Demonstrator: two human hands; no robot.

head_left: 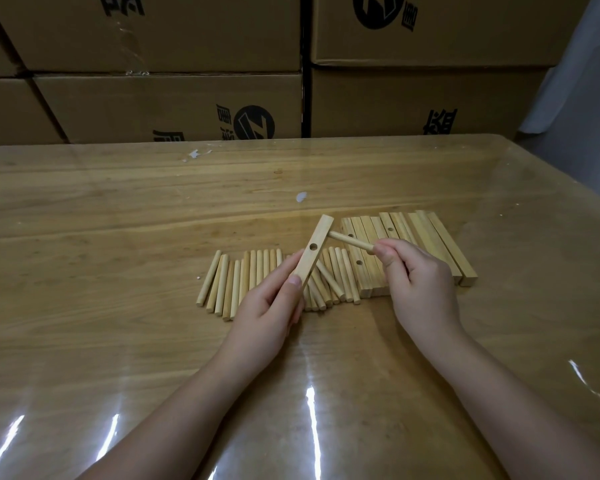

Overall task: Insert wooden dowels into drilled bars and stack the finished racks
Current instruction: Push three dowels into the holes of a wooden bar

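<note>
Forearms reach in from the near edge over a glossy tabletop (118, 220) streaked with light. The left hand (267, 306) grips the near end of a drilled bar (314, 249), thumb on top and fingers curled beneath. The bar is lifted above the tabletop, its long axis running from near-left at the thumb up to far-right, and a round hole shows at the middle of its upper face. The right hand (420, 282) pinches one end of a dowel (352, 240) between thumb and curled fingers. The dowel points left and slightly away, and its far tip meets the right side of the bar close to the bar's far end; whether the tip sits in a hole cannot be told. Under and beside the bar lie loose dowels (253, 271) side by side, mostly lengthwise near to far, a few crossed at an angle. Just to their right, partly behind the right hand, a row of bars (426, 237) lies packed edge to edge, slanting from far-left to near-right, some showing holes. Farther off, white flecks (301, 196) mark the wood. Behind the tabletop stand stacked cardboard boxes (153, 109), closed, so their contents are hidden.
</note>
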